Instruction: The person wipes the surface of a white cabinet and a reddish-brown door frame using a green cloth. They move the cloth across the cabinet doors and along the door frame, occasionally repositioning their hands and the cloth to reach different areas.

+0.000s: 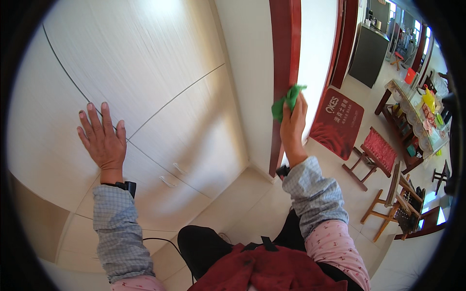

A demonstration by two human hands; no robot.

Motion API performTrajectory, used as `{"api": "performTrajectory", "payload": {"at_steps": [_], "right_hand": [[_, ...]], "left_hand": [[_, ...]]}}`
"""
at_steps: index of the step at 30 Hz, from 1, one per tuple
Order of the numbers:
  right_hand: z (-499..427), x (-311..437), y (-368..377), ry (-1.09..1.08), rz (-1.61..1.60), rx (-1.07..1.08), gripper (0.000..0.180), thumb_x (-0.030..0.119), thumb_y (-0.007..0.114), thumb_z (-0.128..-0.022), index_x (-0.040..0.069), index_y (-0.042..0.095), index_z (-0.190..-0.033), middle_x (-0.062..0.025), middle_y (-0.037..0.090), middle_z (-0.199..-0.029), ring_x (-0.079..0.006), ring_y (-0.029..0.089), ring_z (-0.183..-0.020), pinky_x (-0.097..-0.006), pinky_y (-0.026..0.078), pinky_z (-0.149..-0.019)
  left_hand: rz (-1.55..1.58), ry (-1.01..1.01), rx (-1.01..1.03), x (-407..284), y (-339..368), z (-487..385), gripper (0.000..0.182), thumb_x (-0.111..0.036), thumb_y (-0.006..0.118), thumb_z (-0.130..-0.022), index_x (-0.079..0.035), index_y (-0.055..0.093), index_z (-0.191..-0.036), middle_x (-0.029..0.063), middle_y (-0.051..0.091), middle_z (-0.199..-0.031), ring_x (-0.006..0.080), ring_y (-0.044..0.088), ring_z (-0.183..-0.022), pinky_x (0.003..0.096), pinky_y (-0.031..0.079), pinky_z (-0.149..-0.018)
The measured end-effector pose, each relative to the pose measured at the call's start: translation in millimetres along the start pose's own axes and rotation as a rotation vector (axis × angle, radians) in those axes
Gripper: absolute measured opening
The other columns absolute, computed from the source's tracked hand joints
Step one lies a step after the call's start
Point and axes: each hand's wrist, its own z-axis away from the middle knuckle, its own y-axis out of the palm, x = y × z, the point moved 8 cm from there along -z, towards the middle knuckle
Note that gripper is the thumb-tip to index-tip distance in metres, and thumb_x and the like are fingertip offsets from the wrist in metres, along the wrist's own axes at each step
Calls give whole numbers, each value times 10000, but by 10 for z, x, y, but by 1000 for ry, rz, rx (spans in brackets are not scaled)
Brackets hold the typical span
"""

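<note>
My right hand grips a crumpled green cloth against the dark red door frame. Part of the cloth is hidden behind my fingers. My left hand, empty and with its fingers apart, is laid against the pale wood-grain cabinet door, close to where the door seams meet. Two small light handles are on the lower doors, to the right of and below that hand. A strip of white wall stands between the cabinet and the frame.
A red doormat with printing lies on the tiled floor beyond the doorway. Behind it stand a folding stool with a red woven seat, a wooden folding chair and a cluttered glass-topped table. A black cable runs beside my knee.
</note>
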Motion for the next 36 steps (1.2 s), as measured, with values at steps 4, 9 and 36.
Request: {"api": "performTrajectory", "payload": {"at_steps": [4,9,36], "right_hand": [[-86,-125,14,78,-21,41,447,93,563,-977,23,489,-1413,-201,488,-1416,-361,490,-1300,-429,404,-1075],[-593,54,63,-114,0,-11,459,77,548,-978,3,462,-1422,-220,456,-1434,-385,459,-1319,-431,397,-1079],[-562,-112,20,-180,114,117,549,-79,479,-867,-31,448,-1413,-255,433,-1424,-435,447,-1293,-465,380,-1095]], "left_hand": [[-2,6,-11,-13,-14,-6,613,-442,482,-1023,-212,326,-1569,95,252,-1645,352,239,-1504,565,243,-1155],[14,-1,6,-4,-10,1,616,-436,502,-1018,-214,332,-1567,88,248,-1648,350,239,-1505,565,245,-1155],[29,-10,-5,6,0,12,614,-425,523,-1009,-226,345,-1562,66,234,-1655,333,214,-1516,553,225,-1171]]}}
